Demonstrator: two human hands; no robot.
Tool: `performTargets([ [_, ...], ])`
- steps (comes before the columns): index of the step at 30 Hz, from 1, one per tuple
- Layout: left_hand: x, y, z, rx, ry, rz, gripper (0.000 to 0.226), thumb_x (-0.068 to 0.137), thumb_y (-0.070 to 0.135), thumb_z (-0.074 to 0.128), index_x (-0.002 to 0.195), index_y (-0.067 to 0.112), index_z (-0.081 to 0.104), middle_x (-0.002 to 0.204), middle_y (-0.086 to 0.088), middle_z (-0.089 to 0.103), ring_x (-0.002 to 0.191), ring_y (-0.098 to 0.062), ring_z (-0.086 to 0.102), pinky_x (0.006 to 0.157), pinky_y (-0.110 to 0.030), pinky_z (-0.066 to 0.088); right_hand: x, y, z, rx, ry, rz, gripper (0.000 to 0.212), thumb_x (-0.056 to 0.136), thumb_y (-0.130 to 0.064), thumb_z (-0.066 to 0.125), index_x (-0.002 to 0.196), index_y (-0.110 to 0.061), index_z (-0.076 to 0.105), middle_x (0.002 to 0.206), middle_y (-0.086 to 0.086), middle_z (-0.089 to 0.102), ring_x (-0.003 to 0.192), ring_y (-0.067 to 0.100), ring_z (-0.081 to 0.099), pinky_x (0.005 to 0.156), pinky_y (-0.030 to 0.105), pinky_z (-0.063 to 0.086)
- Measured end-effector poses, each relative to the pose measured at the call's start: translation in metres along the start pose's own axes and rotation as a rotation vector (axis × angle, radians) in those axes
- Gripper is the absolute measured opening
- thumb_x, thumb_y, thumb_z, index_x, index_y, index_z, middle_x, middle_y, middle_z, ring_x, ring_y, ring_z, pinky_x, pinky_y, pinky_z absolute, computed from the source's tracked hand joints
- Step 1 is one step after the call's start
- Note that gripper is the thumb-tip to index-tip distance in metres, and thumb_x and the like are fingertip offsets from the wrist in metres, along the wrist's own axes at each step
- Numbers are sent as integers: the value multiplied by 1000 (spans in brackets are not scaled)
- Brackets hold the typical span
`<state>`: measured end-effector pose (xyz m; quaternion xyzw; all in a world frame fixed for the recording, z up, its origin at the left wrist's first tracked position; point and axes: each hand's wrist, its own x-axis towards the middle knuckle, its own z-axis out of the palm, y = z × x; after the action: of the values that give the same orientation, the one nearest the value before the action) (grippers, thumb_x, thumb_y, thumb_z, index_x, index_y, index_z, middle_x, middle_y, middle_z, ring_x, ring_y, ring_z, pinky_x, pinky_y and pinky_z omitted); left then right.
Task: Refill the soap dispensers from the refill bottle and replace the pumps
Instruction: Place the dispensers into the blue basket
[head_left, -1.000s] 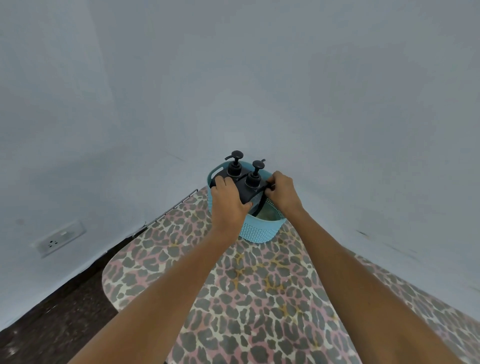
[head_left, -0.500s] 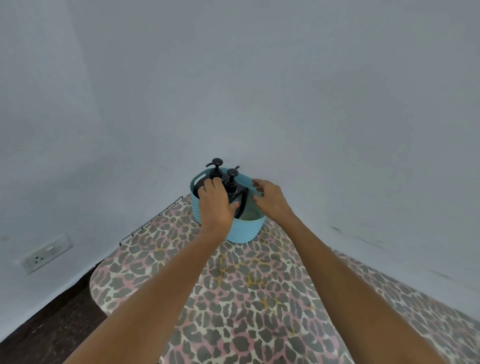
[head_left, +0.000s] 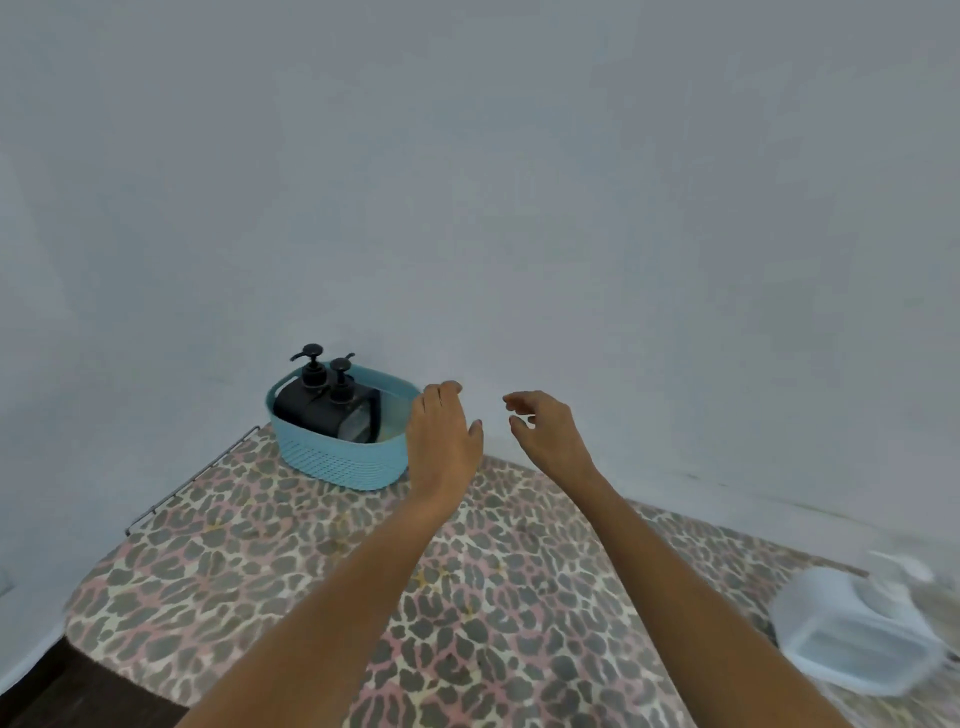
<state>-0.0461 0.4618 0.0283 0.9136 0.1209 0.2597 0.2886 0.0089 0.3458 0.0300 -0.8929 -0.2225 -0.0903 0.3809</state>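
Observation:
Two black soap dispensers (head_left: 324, 402) with their pumps on stand together inside a light blue basket (head_left: 337, 460) at the far left of the leopard-print surface (head_left: 322, 561). My left hand (head_left: 441, 436) hovers just right of the basket's rim, fingers relaxed, holding nothing. My right hand (head_left: 545, 428) floats further right in front of the wall, fingers loosely curled and empty. Neither hand touches the basket.
A blurred white translucent container (head_left: 857, 634) lies at the right edge of the surface. A thin metal rail (head_left: 192, 480) runs along the surface's left edge. The grey wall stands close behind the basket. Dark floor shows at the bottom left.
Both hands have let go of the dispensers and the basket and drawn back to the right. The view has swung right, bringing the white container into sight.

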Motion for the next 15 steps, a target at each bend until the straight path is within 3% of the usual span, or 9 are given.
performTargets([
  [10, -67, 96, 58, -224, -190, 115, 42, 90, 20, 54, 128, 10, 41, 128, -7, 47, 120, -24, 42, 91, -32, 39, -104, 66, -104, -52, 256, 165, 27, 91, -5, 49, 116, -7, 59, 117, 5, 62, 106, 14, 56, 87, 20, 42],
  [15, -103, 136, 92, -314, -303, 187, 40, 89, 19, 56, 125, 10, 43, 125, -6, 48, 115, -22, 45, 85, -27, 39, -154, 94, -157, -44, 458, 191, 21, 89, -1, 51, 106, -5, 63, 107, 7, 65, 91, 9, 56, 84, 23, 46],
])
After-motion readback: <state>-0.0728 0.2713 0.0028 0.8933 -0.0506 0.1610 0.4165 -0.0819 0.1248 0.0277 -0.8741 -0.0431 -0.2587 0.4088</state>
